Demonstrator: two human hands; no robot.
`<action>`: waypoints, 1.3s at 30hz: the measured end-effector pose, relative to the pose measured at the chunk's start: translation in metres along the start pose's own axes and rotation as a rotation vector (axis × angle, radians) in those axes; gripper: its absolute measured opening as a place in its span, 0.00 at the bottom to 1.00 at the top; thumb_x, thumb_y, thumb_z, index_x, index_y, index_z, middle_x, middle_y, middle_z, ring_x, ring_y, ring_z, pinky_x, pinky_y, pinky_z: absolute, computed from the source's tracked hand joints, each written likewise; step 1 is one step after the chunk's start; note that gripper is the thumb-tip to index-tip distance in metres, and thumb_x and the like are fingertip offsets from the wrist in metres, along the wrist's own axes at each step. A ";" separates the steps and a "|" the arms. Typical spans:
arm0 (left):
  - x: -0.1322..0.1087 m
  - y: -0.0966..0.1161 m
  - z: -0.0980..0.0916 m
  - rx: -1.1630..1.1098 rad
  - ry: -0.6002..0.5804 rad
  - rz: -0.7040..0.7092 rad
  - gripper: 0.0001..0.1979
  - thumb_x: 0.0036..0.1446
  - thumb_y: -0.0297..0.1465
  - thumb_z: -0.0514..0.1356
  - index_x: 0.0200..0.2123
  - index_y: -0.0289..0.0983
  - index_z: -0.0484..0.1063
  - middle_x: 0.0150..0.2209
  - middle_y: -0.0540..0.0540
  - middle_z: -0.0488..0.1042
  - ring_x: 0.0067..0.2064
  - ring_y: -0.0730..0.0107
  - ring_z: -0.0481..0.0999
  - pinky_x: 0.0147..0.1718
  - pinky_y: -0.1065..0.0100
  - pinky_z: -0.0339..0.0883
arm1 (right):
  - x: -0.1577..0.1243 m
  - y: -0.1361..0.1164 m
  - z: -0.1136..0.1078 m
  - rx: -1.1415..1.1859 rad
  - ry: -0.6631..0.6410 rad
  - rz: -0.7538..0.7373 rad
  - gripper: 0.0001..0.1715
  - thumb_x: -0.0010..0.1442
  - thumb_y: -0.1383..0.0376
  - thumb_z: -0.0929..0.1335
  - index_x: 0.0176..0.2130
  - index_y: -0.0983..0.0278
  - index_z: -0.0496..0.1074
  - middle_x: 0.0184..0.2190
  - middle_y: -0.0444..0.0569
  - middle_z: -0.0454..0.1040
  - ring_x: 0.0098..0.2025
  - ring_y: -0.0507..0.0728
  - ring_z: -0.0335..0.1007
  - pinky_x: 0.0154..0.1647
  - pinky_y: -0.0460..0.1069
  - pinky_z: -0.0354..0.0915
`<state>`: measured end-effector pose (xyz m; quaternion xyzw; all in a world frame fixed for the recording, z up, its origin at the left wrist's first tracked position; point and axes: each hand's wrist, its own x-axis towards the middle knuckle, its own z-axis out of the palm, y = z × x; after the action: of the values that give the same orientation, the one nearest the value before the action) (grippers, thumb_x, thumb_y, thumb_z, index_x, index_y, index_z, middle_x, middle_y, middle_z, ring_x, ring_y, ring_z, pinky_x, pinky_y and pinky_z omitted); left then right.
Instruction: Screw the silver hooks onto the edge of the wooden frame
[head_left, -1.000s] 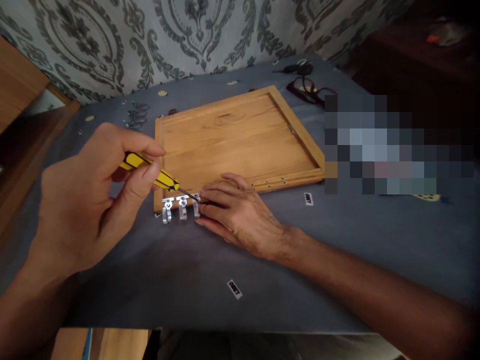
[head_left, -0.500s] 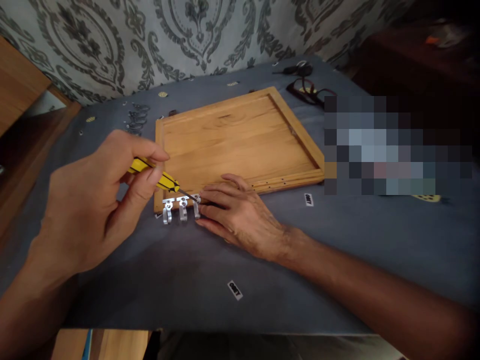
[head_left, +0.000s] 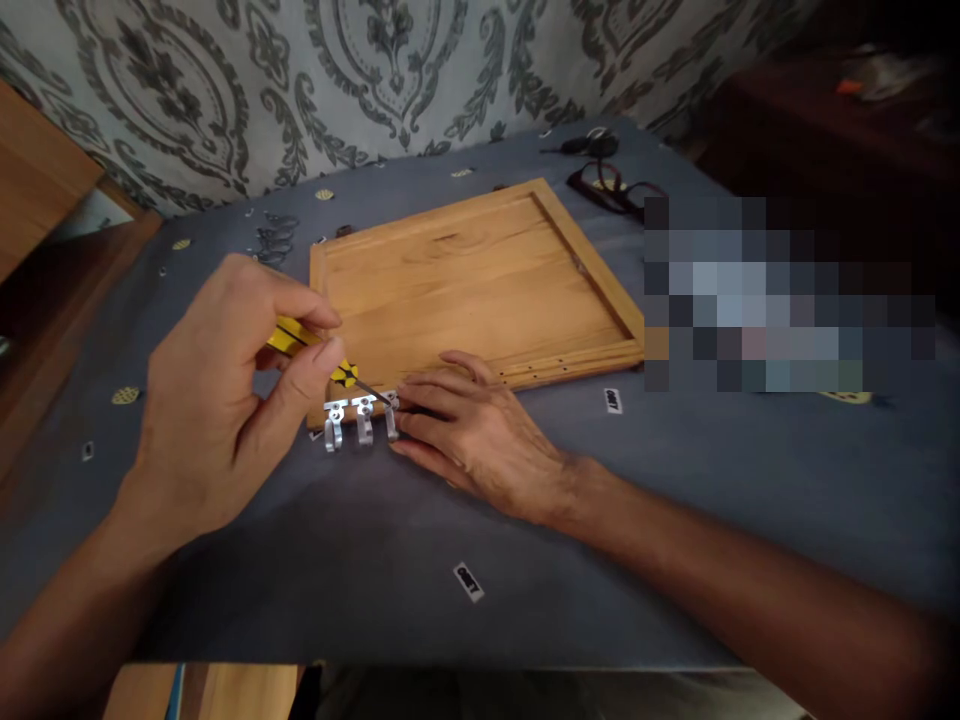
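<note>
Blue-grey cloth (head_left: pixel 570 600) | one board (head_left: pixel 465 280) | three visible brackets (head_left: pixel 364 420) | one screwdriver (head_left: pixel 346 374), left hand (head_left: pixel 217 400)

One head-worn view looks forward and down over the tabletop (head_left: pixel 360 600), close to the left hand (head_left: pixel 225 400) and right hand (head_left: pixel 487 440), with a patterned backdrop (head_left: pixel 405 70) beyond.

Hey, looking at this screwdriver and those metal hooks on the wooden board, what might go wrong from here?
The screwdriver in the left hand could slip and jab the right hand, whose fingertips lie right beside its tip. A slip might also scratch the wooden board. The metal hooks stick out past the board's near edge, so they may get knocked if it slides.
</note>
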<state>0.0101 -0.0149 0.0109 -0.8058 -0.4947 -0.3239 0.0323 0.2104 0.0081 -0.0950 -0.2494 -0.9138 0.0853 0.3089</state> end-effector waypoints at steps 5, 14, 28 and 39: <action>0.000 0.002 0.003 0.010 0.072 -0.052 0.08 0.60 0.33 0.60 0.43 0.44 0.75 0.35 0.52 0.74 0.37 0.73 0.75 0.27 0.72 0.68 | 0.000 0.000 0.001 -0.008 0.000 0.005 0.11 0.68 0.61 0.68 0.40 0.63 0.79 0.45 0.52 0.82 0.51 0.60 0.75 0.64 0.62 0.58; 0.002 0.012 0.004 -0.142 0.190 -0.303 0.22 0.48 0.33 0.72 0.47 0.43 0.72 0.37 0.53 0.79 0.31 0.75 0.77 0.19 0.73 0.58 | 0.000 0.001 0.000 -0.011 -0.002 0.002 0.11 0.69 0.60 0.67 0.40 0.62 0.79 0.45 0.51 0.82 0.51 0.60 0.75 0.63 0.62 0.59; 0.002 0.010 0.000 -0.214 0.138 -0.286 0.14 0.49 0.30 0.70 0.41 0.40 0.77 0.37 0.50 0.79 0.37 0.69 0.80 0.38 0.66 0.78 | 0.000 0.000 -0.001 -0.005 0.007 0.003 0.10 0.68 0.61 0.68 0.40 0.62 0.79 0.45 0.51 0.82 0.50 0.60 0.75 0.63 0.62 0.59; -0.006 -0.001 -0.009 -0.011 0.144 -0.058 0.12 0.56 0.32 0.66 0.44 0.53 0.78 0.37 0.55 0.77 0.36 0.72 0.71 0.30 0.63 0.57 | 0.001 0.000 -0.002 -0.005 -0.018 0.006 0.11 0.69 0.61 0.67 0.39 0.63 0.78 0.46 0.51 0.81 0.51 0.60 0.75 0.63 0.62 0.58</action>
<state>0.0029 -0.0225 0.0138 -0.7659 -0.5124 -0.3845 0.0542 0.2111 0.0085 -0.0934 -0.2522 -0.9161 0.0860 0.2996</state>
